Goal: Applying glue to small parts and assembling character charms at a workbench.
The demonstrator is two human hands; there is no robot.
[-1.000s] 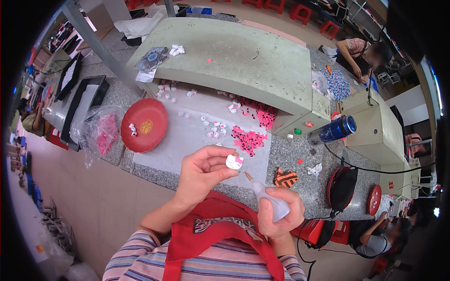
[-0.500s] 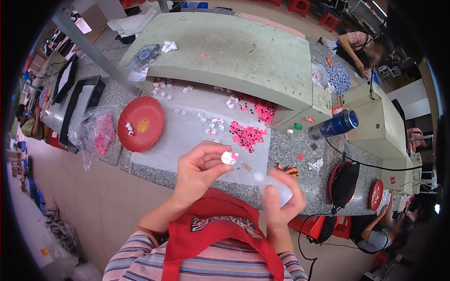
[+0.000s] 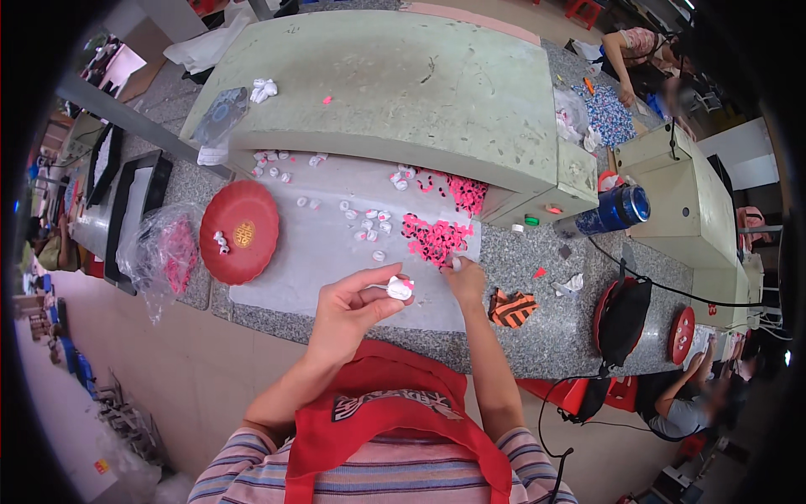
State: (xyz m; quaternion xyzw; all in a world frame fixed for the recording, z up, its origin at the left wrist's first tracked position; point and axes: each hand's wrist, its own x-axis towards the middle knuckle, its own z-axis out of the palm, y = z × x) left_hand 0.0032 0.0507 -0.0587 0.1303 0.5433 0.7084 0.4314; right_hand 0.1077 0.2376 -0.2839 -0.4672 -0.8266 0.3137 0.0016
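My left hand (image 3: 348,309), closed in a pinch, holds up a small white figure piece (image 3: 400,288) with a pink patch above the paper sheet. My right hand (image 3: 467,284) reaches to the near edge of a heap of small pink-and-black pieces (image 3: 437,239). Its fingers are drawn together, with a pale spot at the tips; what they grip, if anything, I cannot make out. Several more white pieces (image 3: 369,225) lie left of the heap on the white sheet (image 3: 315,269).
A red scalloped plate (image 3: 260,214) with a few white pieces stands left, beside a plastic bag of pink pieces (image 3: 178,248). Behind the sheet is a pale green metal housing (image 3: 378,80). To the right are a blue bottle (image 3: 617,208) and an orange-black striped cloth (image 3: 513,308).
My right hand has moved forward and left to the pink heap; the translucent white squeeze bottle it held is no longer visible. My left hand still holds the white piece, slightly turned.
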